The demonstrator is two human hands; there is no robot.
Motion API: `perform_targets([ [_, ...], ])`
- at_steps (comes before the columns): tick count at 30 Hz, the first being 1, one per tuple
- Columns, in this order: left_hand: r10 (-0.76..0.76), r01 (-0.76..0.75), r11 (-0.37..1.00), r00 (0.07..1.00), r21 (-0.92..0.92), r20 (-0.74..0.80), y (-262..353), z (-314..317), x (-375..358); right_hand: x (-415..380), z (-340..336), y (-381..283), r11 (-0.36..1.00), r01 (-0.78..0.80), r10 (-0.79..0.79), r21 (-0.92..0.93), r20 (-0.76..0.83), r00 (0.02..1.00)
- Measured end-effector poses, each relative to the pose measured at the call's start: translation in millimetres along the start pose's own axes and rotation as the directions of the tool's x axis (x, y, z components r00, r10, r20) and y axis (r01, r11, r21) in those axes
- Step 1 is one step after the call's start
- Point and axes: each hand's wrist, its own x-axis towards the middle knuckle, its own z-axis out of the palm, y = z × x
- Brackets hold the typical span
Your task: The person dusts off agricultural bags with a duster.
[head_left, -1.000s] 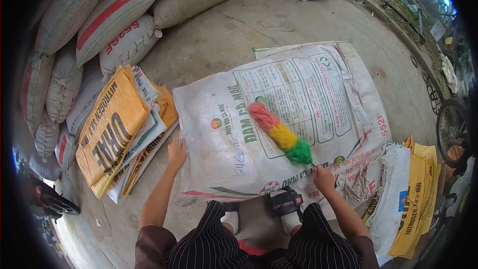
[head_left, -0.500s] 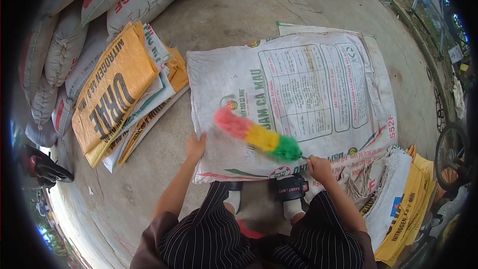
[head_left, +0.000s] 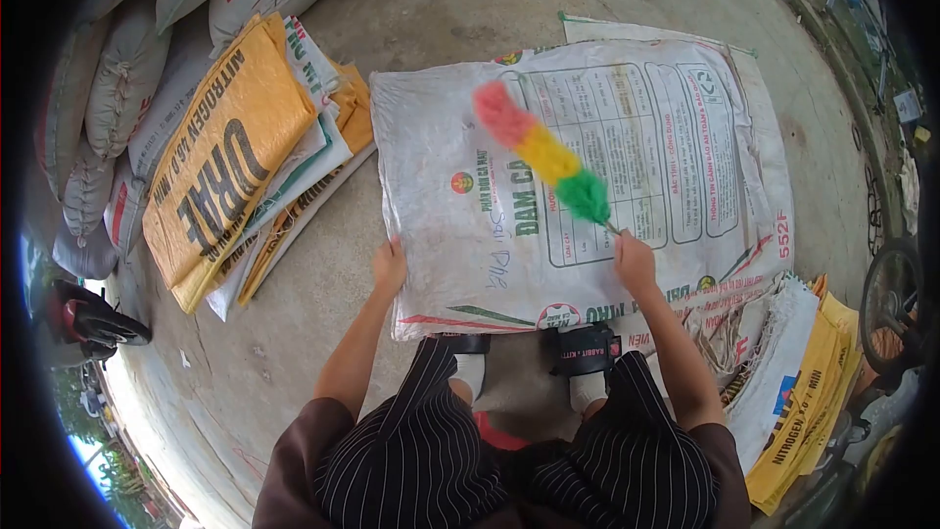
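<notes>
A white woven fertilizer sack (head_left: 441, 255) with green and red print lies flat on the ground before me, on top of other flat sacks. My left hand (head_left: 390, 264) is closed on its left edge, near the lower corner. In my right hand (head_left: 634, 263) is the thin handle of a feather duster (head_left: 548, 154), coloured red, yellow and green. The duster points up and left over the sack's printed middle, its red tip farthest from me. Handwriting in blue shows on the sack between my hands.
Folded yellow and white sacks (head_left: 235, 157) lie at the left, beside a pile of filled sacks (head_left: 127, 88). More folded yellow sacks (head_left: 808, 402) lie at the lower right, near a bicycle wheel (head_left: 889, 304). Part of a motorbike (head_left: 93, 318) shows at the left.
The duster has swung up and away from me, from the sack's near part to its printed middle, with my right hand moving forward. My left hand keeps to the sack's left edge.
</notes>
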Motion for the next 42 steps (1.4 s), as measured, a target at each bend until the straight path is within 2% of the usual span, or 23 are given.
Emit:
perform_targets([
  [3, -0.059, 0.063, 0.997, 0.994, -0.033, 0.089, -11.8, 5.7, 5.4, 22.6, 40.5, -62.6, 0.951, 0.294, -0.265, -0.094, 0.236, 0.935],
  [5, -0.033, 0.034, 0.999, 0.998, -0.014, 0.057, -5.3, 1.0, -1.0, 44.9, 43.9, -57.2, 0.949, 0.246, -0.202, -0.196, 0.217, 0.955],
  [7, -0.005, 0.005, 1.0, 1.0, 0.009, 0.023, -4.3, -4.2, -1.5, 73.0, 31.0, -22.0, 0.974, -0.113, 0.124, -0.198, 0.045, 0.991],
  [9, 0.012, -0.012, 1.0, 1.0, -0.007, -0.001, -6.3, -6.1, -0.7, 87.7, -0.9, 25.1, 0.932, -0.231, 0.209, -0.278, -0.106, 0.972],
  [11, 0.022, -0.022, 1.0, 1.0, -0.004, -0.004, -9.6, -9.8, 1.0, 85.3, -23.5, 71.0, 0.9, -0.268, 0.25, -0.344, -0.099, 0.963],
  [14, -0.007, 0.007, 1.0, 1.0, 0.009, 0.016, -8.9, -8.9, 1.6, 66.4, -50.0, 116.9, 0.854, -0.401, 0.347, -0.332, -0.211, 0.914],
  [16, -0.019, 0.016, 0.999, 0.998, 0.042, 0.062, -14.2, -9.8, 2.9, 50.7, -51.9, 134.1, 0.822, -0.546, 0.476, -0.164, -0.33, 0.815],
  [18, -0.004, 0.0, 0.995, 0.999, 0.098, 0.039, -21.2, -2.6, 7.2, 45.1, -47.6, 115.6, 0.867, -0.469, 0.396, -0.169, -0.34, 0.853],
  [20, 0.031, -0.038, 0.991, 0.998, 0.125, 0.057, -14.8, -7.6, 3.7, 39.8, -33.6, 81.1, 0.927, -0.337, 0.305, -0.164, -0.189, 0.933],
  [22, 0.073, -0.084, 0.984, 0.995, 0.158, 0.072, -14.4, -6.6, 4.8, 35.6, -30.3, 44.9, 0.98, -0.066, 0.087, -0.187, 0.106, 0.991],
  [23, 0.08, -0.088, 0.981, 0.995, 0.173, 0.054, -19.3, -7.8, 6.1, 35.6, -29.1, 49.4, 0.979, -0.086, 0.105, -0.187, 0.099, 0.989],
  [25, 0.099, -0.104, 0.974, 0.994, 0.199, 0.035, -18.3, -10.4, 3.9, 49.0, -26.4, 64.1, 0.945, 0.213, -0.181, -0.249, 0.145, 0.973],
  [27, 0.081, -0.075, 0.968, 0.997, 0.239, -0.018, -12.2, -14.6, 0.6, 65.2, -52.9, 109.2, 0.948, -0.094, 0.097, -0.305, -0.004, 0.995],
  [28, 0.087, -0.079, 0.966, 0.996, 0.245, -0.022, -12.2, -15.8, 0.9, 66.3, -72.7, 134.2, 0.919, -0.294, 0.248, -0.264, -0.194, 0.949],
  [29, 0.059, -0.054, 0.97, 0.998, 0.239, -0.011, -14.3, -15.8, 2.0, 65.4, -96.1, 160.0, 0.812, -0.528, 0.479, -0.247, -0.235, 0.846],
  [30, 0.03, -0.03, 0.972, 1.0, 0.231, 0.0, -14.7, -16.5, 2.8, 62.1, -124.3, 175.5, 0.656, -0.741, 0.698, -0.143, -0.258, 0.668],
  [31, 0.036, -0.035, 0.971, 0.999, 0.236, -0.001, -10.0, -19.1, 1.7, 59.8, -134.8, 205.6, 0.516, -0.855, 0.816, -0.057, -0.271, 0.511],
  [33, 0.01, -0.019, 0.959, 0.999, 0.284, 0.031, 3.0, -21.7, -2.1, 52.3, -166.2, 213.3, 0.544, -0.826, 0.778, -0.152, -0.279, 0.563],
  [36, 0.013, -0.01, 0.948, 1.0, 0.319, -0.007, -2.8, -12.3, 0.3, 55.4, -164.1, 216.7, 0.557, -0.825, 0.787, -0.094, -0.259, 0.56],
  [38, 0.006, -0.003, 0.944, 1.0, 0.329, -0.008, -10.5, -6.6, 1.8, 53.9, -141.5, 208.0, 0.679, -0.732, 0.698, -0.052, -0.261, 0.667],
  [40, -0.004, 0.008, 0.942, 1.0, 0.335, -0.013, -17.2, -0.5, 6.0, 30.3, -115.0, 157.4, 0.873, -0.485, 0.482, 0.059, -0.262, 0.836],
  [41, 0.006, 0.004, 0.949, 0.999, 0.317, -0.032, -21.6, 1.2, 7.3, 13.2, -84.4, 139.1, 0.911, -0.398, 0.411, 0.111, -0.333, 0.849],
  [42, 0.013, 0.003, 0.955, 0.999, 0.298, -0.052, -25.6, 2.6, 7.3, -10.9, -65.4, 109.3, 0.921, -0.366, 0.389, 0.135, -0.226, 0.893],
])
